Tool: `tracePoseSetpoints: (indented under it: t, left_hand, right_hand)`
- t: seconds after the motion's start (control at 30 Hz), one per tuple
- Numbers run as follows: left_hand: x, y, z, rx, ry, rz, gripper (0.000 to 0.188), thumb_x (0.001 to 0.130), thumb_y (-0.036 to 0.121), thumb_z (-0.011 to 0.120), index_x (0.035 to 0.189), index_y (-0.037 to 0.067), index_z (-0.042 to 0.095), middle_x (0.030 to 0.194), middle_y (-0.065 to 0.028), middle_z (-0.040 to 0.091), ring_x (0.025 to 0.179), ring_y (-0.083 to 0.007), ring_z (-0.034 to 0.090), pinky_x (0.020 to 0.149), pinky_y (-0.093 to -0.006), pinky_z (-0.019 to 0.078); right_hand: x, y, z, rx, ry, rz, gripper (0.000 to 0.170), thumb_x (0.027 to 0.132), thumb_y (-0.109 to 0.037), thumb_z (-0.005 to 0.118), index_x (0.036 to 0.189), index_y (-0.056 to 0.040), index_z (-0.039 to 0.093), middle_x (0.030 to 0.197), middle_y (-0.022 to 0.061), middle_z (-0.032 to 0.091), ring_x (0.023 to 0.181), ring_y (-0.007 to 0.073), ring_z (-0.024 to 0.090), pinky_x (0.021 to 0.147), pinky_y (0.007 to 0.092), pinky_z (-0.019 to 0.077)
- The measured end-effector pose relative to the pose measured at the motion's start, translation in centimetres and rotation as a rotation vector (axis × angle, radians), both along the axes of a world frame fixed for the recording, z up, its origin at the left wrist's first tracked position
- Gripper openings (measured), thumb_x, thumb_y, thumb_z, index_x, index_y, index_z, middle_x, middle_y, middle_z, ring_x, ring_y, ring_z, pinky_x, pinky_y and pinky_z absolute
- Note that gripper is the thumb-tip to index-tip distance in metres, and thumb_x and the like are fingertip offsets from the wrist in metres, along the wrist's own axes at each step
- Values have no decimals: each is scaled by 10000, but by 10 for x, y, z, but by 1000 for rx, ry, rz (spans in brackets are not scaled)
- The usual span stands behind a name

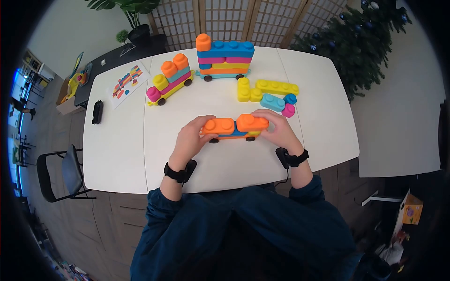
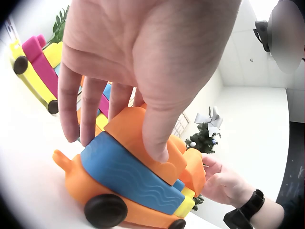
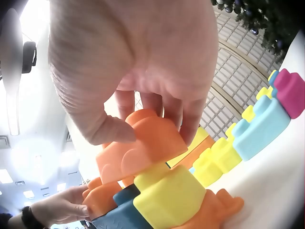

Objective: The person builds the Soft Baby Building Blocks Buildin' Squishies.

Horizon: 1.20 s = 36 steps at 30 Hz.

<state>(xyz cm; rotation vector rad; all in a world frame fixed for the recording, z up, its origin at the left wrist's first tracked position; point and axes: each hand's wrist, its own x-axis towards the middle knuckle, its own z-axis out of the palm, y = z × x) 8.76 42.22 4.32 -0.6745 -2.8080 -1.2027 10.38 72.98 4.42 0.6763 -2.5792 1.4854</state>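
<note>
A wheeled orange base (image 2: 78, 183) carries a blue block (image 2: 131, 171) and a yellow block (image 3: 169, 198). My left hand (image 1: 189, 139) grips the left orange block (image 1: 219, 126) on top of the blue one, thumb on the near side. With thumb and fingers, my right hand (image 1: 282, 132) holds another orange block (image 1: 252, 122) at the right end. The right wrist view shows that orange block (image 3: 143, 148) tilted over the yellow block, whose stud shows below it. Whether the two are joined I cannot tell.
Behind stand a tall stacked wheeled car (image 1: 225, 61) and a smaller one (image 1: 176, 83). Back right lie yellow blocks (image 1: 276, 87), a light blue block (image 1: 272, 102), a blue one (image 1: 290, 99) and a pink one (image 1: 288, 110). Left are a picture sheet (image 1: 117, 99) and a black object (image 1: 97, 112).
</note>
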Motion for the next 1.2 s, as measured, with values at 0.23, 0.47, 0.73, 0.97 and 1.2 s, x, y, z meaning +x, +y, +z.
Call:
tracePoseSetpoints:
  t: [0.23,0.47,0.73,0.97,1.2]
  left_hand:
    - [0,2,0,10,8,11,521,799,185,842,1271,81,647,1125,-124,713,923,-293,701,736,-341,587]
    - [3,6,0,-23,25,55,524,789,202,850,1256,72,651,1129,-147,713,907,-318,704,740,-365,596]
    - [4,7,1,-35,34,58,530,790,214,850,1260,76,648,1132,-145,711,920,-324,700,765,-373,590]
    - [6,4,12,59,78,8,541,821,214,829,1305,78,630,1196,-137,673,1008,-307,687,788,-379,597]
    - [4,2,9,161,-74,2,426,866,184,780,1251,53,655,1175,-141,677,984,-328,687,810,-377,584]
  right_hand:
    - [8,-15,-10,70,12,-48,558,730,83,598,1269,-46,662,1308,120,627,1174,287,632,903,334,558]
    - [15,-26,-11,132,90,-101,581,730,80,613,1294,-53,651,1266,116,617,1157,290,610,868,333,561]
    - [17,-27,-18,229,167,-107,596,731,41,632,1316,-67,638,1296,128,588,1186,304,589,870,352,566]
    - [18,-36,-21,170,245,-129,557,781,-16,694,1331,-87,635,1329,139,578,1222,313,567,973,380,529]
    - [16,-35,-30,134,223,-141,499,830,-115,766,1316,-98,654,1295,120,586,1183,295,576,967,373,525]
